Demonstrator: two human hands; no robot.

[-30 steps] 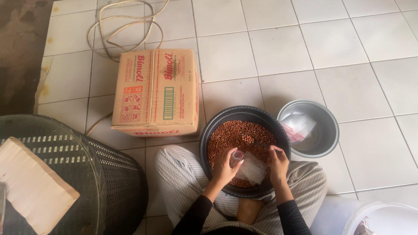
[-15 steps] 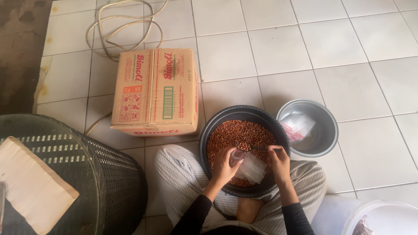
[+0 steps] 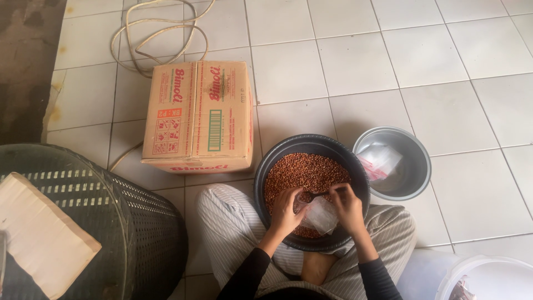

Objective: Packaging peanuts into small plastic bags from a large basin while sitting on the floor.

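A dark round basin [image 3: 266, 178] full of reddish-brown peanuts [image 3: 302, 172] rests on my lap as I sit on the tiled floor. My left hand [image 3: 284, 211] holds the mouth of a small clear plastic bag [image 3: 321, 215] over the nuts. My right hand [image 3: 345, 204] holds a spoon [image 3: 317, 195] whose tip points at the bag's opening. Both hands hover over the near part of the basin.
A grey metal bowl [image 3: 416, 166] with clear plastic bags [image 3: 380, 160] inside sits right of the basin. A cardboard box [image 3: 197, 116] lies ahead on the left, a coiled white cord [image 3: 158, 33] beyond it. A dark mesh basket [image 3: 111, 222] stands at left, a white bucket [image 3: 488, 278] at lower right.
My right hand has shifted slightly left toward the bag with the spoon. The left hand stays on the bag's mouth.
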